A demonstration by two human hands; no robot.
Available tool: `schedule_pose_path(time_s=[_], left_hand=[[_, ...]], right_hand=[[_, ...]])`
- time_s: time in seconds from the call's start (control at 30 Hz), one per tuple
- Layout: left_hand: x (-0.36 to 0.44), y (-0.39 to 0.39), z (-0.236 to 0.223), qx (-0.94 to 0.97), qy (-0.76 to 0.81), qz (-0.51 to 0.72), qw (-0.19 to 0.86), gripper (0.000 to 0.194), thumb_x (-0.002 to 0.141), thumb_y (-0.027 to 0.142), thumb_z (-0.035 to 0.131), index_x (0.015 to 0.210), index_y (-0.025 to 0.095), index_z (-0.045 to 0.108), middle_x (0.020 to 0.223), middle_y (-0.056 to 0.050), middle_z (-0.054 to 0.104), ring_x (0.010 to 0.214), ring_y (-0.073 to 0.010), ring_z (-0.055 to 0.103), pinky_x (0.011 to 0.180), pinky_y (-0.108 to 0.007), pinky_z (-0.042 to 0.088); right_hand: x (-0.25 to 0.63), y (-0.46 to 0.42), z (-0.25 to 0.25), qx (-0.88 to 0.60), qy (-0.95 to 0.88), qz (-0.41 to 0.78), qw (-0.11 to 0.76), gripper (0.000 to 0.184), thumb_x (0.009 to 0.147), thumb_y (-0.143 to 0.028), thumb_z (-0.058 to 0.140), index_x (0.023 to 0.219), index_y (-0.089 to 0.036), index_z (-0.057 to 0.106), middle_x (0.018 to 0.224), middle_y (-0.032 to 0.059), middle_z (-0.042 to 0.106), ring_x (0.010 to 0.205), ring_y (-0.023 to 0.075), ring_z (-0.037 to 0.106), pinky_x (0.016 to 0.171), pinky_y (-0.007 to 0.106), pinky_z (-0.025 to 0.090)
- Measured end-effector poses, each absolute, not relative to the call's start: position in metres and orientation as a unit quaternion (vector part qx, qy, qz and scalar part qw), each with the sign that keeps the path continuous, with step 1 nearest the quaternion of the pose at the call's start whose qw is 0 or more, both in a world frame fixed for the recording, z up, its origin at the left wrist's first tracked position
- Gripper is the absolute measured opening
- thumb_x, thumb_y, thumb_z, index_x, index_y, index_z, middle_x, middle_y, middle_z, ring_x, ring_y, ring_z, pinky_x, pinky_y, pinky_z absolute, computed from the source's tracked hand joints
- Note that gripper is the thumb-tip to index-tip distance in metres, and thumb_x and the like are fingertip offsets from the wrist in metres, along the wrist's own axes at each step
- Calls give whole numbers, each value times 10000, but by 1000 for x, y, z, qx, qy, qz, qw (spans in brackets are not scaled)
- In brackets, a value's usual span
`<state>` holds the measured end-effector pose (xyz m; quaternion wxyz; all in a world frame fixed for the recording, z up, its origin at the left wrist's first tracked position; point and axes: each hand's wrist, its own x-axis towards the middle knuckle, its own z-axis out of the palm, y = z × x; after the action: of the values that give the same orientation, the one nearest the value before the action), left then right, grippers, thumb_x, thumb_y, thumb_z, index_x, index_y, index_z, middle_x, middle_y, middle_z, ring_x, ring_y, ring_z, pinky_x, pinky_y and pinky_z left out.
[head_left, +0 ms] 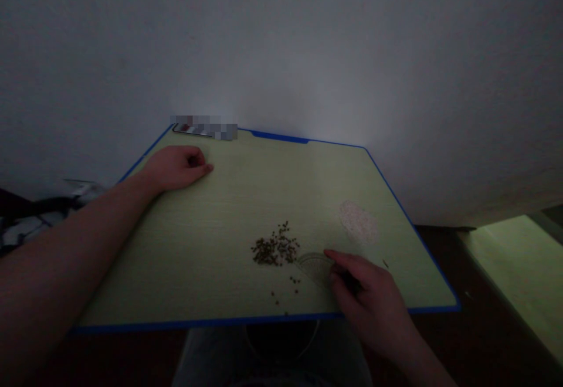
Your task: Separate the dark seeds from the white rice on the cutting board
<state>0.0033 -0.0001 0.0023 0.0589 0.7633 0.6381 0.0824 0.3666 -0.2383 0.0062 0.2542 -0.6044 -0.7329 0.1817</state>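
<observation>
My right hand (pixel 369 299) pinches a clear, half-round protractor (pixel 315 265) at its right end, low over the table's front part. The protractor's left tip reaches the edge of a loose pile of small dark brown seeds (pixel 275 247). A few stray seeds (pixel 295 281) lie nearer the front edge. Beyond my right hand is a flat patch of pale, pinkish-white grains (pixel 358 221), apart from the dark pile. My left hand (pixel 176 167) rests on the table at the far left, its fingers curled in loosely, with nothing seen in them.
The pale table (pixel 237 199) has a blue rim and stands against a grey wall (pixel 281 53). A phone-like flat object (pixel 193 131), partly blurred out, lies at the back left corner. Below the front edge, a dark round container (pixel 281 340) sits between my legs.
</observation>
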Motion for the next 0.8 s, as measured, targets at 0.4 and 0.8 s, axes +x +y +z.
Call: schedule_pose_path(time_s=[0.4, 0.8], left_hand=[[4, 0, 2, 760, 640, 91, 69, 390, 789, 579, 496, 794, 202, 595, 738, -27, 625, 685, -178, 544, 600, -289, 345], [3, 1, 2, 760, 642, 82, 65, 419, 779, 603, 484, 796, 202, 603, 754, -44, 643, 699, -195, 552, 610, -303, 353]], right_hand=[[373, -237, 8, -637, -712, 139, 260, 346, 876, -268, 507, 1127, -144, 710, 904, 98, 766, 735, 207, 719, 657, 332, 600], [376, -227, 5, -664, -688, 114, 270, 359, 870, -279, 515, 1149, -151, 701, 886, 90, 768, 691, 205, 712, 631, 326, 591]])
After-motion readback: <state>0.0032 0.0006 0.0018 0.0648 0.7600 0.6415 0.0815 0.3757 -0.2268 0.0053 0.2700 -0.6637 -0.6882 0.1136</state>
